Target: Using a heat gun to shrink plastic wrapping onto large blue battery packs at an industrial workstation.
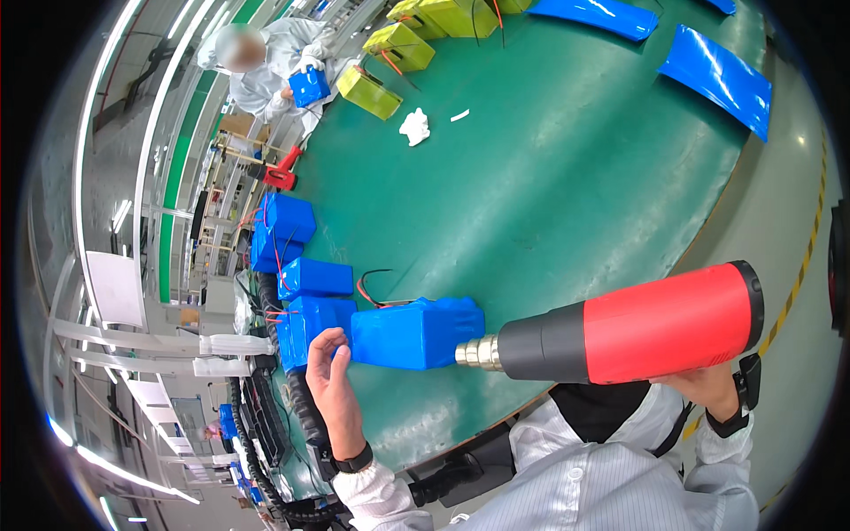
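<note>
My right hand (707, 389) is wrapped round the handle of a red and black heat gun (666, 326), which hides most of its fingers. The metal nozzle points left, close to the right end of a blue-wrapped battery pack (398, 338). This pack lies on the green table, its film wrinkled at that end, with red and black wires at its far side. My left hand (333, 389) is raised by the pack's left end, fingers loosely bent and thumb apart, with nothing visible in it. I cannot tell whether it touches the pack.
More blue packs (317, 278) line the left edge of the green table (531, 195), with another red heat gun (282, 170) beyond. A co-worker (274, 66) holds a blue pack at the far left. Yellow-green packs (398, 46), crumpled white material (414, 126) and blue film sleeves (719, 80) lie farther back.
</note>
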The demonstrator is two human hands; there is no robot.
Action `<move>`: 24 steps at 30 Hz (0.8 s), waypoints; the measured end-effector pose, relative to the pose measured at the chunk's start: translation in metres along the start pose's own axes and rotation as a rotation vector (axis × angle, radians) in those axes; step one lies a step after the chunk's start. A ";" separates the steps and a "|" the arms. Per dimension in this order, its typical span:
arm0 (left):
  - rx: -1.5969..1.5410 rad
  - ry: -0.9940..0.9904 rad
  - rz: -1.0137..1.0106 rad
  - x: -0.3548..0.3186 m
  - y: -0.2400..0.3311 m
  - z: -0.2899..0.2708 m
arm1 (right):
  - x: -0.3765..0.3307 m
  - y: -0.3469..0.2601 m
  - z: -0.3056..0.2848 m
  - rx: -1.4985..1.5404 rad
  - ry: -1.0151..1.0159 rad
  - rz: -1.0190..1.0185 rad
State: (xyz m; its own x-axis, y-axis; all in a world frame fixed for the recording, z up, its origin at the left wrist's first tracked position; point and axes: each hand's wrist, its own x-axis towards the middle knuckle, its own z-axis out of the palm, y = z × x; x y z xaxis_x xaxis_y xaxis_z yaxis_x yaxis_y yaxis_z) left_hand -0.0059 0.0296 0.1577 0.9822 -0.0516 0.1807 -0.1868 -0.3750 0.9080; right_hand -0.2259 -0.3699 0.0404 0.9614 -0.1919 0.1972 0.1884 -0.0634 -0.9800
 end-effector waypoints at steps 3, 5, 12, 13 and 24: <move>0.068 -0.072 0.061 -0.001 -0.001 0.004 | -0.005 0.004 -0.007 -0.047 -0.021 -0.004; 0.124 -0.096 0.091 -0.003 0.006 0.008 | -0.007 0.008 -0.011 -0.161 -0.029 -0.051; 0.364 -0.221 0.233 -0.007 0.017 0.022 | -0.003 0.012 -0.007 -0.086 -0.043 -0.001; 0.366 -0.224 0.234 -0.009 0.018 0.023 | -0.004 0.009 -0.007 -0.092 -0.034 0.008; 0.482 -0.176 0.306 -0.009 0.028 0.034 | -0.006 0.005 -0.004 -0.183 0.047 0.022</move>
State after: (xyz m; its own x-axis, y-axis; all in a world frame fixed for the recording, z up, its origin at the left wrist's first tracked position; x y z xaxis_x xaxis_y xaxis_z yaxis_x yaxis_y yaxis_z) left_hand -0.0191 -0.0119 0.1690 0.8815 -0.3608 0.3045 -0.4718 -0.6945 0.5431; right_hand -0.2316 -0.3728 0.0349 0.9536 -0.2409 0.1805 0.1233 -0.2346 -0.9642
